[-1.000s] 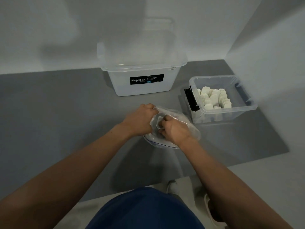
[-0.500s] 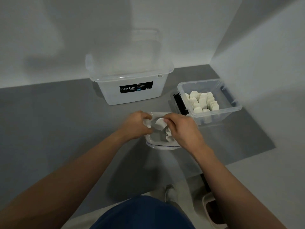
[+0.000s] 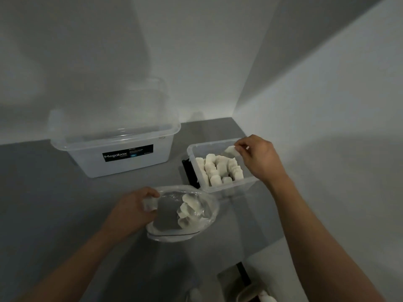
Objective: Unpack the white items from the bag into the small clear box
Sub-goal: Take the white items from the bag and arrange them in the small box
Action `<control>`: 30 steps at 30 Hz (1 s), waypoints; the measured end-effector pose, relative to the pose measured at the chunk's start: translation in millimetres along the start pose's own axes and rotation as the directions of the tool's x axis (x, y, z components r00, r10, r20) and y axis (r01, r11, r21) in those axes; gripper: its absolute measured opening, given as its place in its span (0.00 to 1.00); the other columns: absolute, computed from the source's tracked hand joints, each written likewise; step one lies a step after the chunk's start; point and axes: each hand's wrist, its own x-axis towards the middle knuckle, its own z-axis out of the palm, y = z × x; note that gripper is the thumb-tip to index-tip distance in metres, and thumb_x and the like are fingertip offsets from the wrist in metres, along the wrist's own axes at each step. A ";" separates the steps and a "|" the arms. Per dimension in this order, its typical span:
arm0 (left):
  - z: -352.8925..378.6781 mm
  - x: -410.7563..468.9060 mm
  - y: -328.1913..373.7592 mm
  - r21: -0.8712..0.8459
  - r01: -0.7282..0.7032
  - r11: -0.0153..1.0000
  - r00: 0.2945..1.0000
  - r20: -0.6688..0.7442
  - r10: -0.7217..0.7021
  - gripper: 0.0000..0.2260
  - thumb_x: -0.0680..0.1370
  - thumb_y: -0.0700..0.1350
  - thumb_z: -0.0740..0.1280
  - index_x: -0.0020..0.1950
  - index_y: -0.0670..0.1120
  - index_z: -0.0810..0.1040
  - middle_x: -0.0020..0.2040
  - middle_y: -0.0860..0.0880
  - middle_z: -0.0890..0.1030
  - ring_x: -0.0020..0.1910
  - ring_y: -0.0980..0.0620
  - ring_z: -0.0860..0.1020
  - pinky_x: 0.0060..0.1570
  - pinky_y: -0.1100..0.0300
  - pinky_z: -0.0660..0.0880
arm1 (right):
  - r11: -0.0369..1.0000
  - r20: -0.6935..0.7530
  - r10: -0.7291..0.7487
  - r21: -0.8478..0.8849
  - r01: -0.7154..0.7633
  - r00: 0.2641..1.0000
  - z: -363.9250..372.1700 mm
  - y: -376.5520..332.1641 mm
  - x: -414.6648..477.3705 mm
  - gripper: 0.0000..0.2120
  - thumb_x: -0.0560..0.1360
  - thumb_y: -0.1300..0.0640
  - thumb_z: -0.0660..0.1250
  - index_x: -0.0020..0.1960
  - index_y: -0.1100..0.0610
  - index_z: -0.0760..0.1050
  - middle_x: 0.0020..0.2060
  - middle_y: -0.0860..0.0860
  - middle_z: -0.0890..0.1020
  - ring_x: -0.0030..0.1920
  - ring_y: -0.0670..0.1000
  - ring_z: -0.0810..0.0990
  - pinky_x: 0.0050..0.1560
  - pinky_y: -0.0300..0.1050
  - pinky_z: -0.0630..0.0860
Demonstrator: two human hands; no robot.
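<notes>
A clear plastic bag (image 3: 202,225) lies open on the grey floor mat, with a few white items (image 3: 188,209) inside it. My left hand (image 3: 130,211) grips the bag's left rim and holds a white item (image 3: 150,203) there. The small clear box (image 3: 214,188) stands to the right, holding several white items (image 3: 218,168). Above the box's far side, my right hand (image 3: 258,158) pinches one white item (image 3: 231,151).
A large clear Megabox bin (image 3: 113,149) with a lid stands at the back left against the wall. A black lid (image 3: 188,173) leans beside the small box. Walls meet in a corner right behind the box. Footwear (image 3: 257,295) shows at the bottom.
My right hand left the bag with a white item and moved up and right over the small box. My left hand stayed at the bag's rim.
</notes>
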 end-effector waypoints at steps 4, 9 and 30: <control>-1.3 0.6 11.1 0.008 0.007 1.000 1.000 -0.014 -0.007 0.16 0.69 0.43 0.77 0.50 0.58 0.77 0.49 0.57 0.81 0.36 0.64 0.77 0.34 0.74 0.69 | 0.994 0.280 0.034 -0.113 -0.003 0.959 17.7 31.7 34.5 0.07 0.80 0.56 0.67 0.52 0.54 0.84 0.50 0.51 0.83 0.49 0.53 0.81 0.51 0.49 0.78; -0.9 1.0 16.1 0.020 0.044 0.999 0.998 -0.052 -0.043 0.16 0.69 0.44 0.77 0.50 0.58 0.77 0.49 0.57 0.81 0.36 0.61 0.77 0.34 0.73 0.68 | 0.975 0.624 0.058 -0.203 0.090 0.780 59.4 53.0 52.9 0.06 0.79 0.56 0.69 0.52 0.53 0.84 0.49 0.48 0.85 0.51 0.50 0.82 0.56 0.45 0.78; 8.0 -5.9 26.7 0.036 0.073 0.997 0.996 -0.051 -0.071 0.24 0.67 0.43 0.78 0.58 0.59 0.76 0.43 0.56 0.82 0.36 0.63 0.79 0.36 0.72 0.71 | 0.979 0.135 0.110 0.159 -0.131 0.985 28.5 46.3 18.0 0.06 0.76 0.52 0.74 0.51 0.52 0.86 0.46 0.48 0.85 0.41 0.44 0.81 0.49 0.38 0.77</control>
